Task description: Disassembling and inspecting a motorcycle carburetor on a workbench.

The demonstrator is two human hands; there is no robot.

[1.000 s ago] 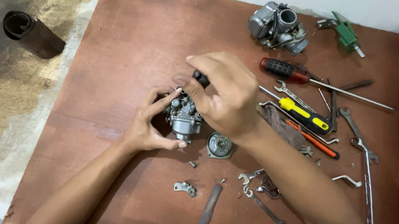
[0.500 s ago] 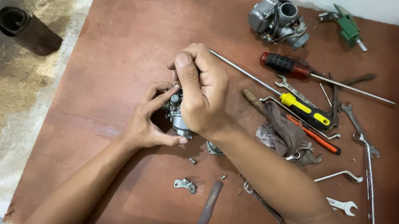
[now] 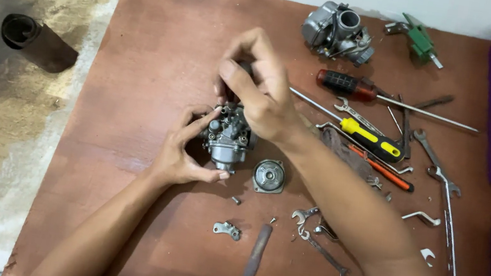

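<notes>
**Grey metal carburettor held at the middle of the board**

Your left hand (image 3: 183, 151) cups the carburettor (image 3: 229, 139) from its left side, fingers spread partway, thumb under its lower edge. Your right hand (image 3: 261, 92) sits just above it, fingers pinched narrow around a small dark tool whose tip meets the top of the carburettor. A round metal cover (image 3: 269, 176) lies just beside it on the brown board (image 3: 143, 47), screwdrivers and spanners further right

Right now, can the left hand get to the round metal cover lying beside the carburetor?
Probably yes. The round metal cover lies uncovered on the board just right of the left hand, with nothing on top. But that hand is holding the carburetor, so it must let go first.
</notes>
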